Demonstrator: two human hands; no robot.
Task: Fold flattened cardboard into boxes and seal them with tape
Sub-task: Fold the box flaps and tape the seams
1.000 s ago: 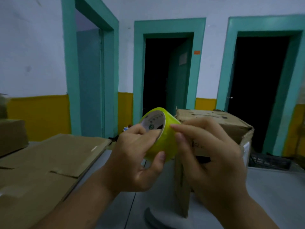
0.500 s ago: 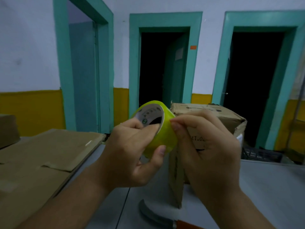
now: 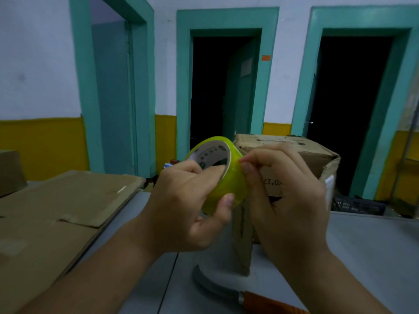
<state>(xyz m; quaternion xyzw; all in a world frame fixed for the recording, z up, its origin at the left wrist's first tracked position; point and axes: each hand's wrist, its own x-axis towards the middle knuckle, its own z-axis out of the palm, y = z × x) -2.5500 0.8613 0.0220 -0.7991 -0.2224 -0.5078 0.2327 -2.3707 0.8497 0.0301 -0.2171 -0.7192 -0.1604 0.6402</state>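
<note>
Centrally, a yellow-green tape roll (image 3: 233, 186) is held up off the table (image 3: 374, 250) between both hands, tilted so that its grey printed core faces up and to the left. The roll is grasped by the left hand (image 3: 188, 211): its forefinger is laid across the core opening, and its thumb (image 3: 226, 200) is pressed against the outer yellow band from below, so the roll sits at the upper right of that grip, above the palm. The right hand (image 3: 290, 205) is curled, and its thumb and forefinger tips (image 3: 247, 168) are pinched together on the roll's outer surface, at the edge nearest the core rim; the roll lies just left of this pinch. Whether a loose tape end is caught between those fingertips cannot be told. Directly behind the right hand and touching neither hand, an upright cardboard box (image 3: 317, 157) is seen standing on the table, its top closed and its right corner crumpled. Well to the left of the left forearm, flattened cardboard (image 3: 68, 200) is stacked in sheets. Below both wrists, a knife is laid on the table, its curved blade (image 3: 208, 282) pointing left and its wooden handle (image 3: 272, 304) cut off by the lower edge.
</note>
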